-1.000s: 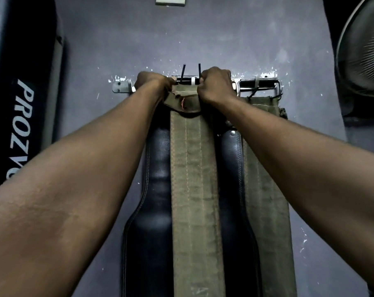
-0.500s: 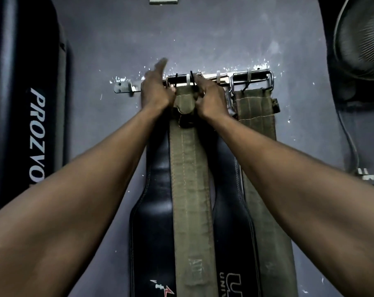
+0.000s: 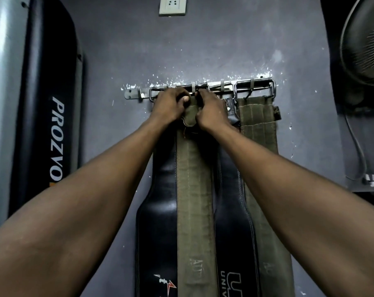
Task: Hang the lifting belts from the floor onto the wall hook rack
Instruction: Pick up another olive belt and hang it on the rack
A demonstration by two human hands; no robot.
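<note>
An olive canvas belt (image 3: 193,189) hangs down the middle of the grey wall (image 3: 121,56), its top end at the hook rack (image 3: 203,87), which sits at twelve o'clock from the hands; the left hand (image 3: 170,106) and right hand (image 3: 209,110) both pinch that top end, fingers curled tight on it; black leather belts (image 3: 158,221) flank it at nine and three o'clock; a second olive belt (image 3: 258,116) hangs further toward three; a socket (image 3: 172,5) lies at twelve o'clock above the rack; a fan (image 3: 366,41) at two.
</note>
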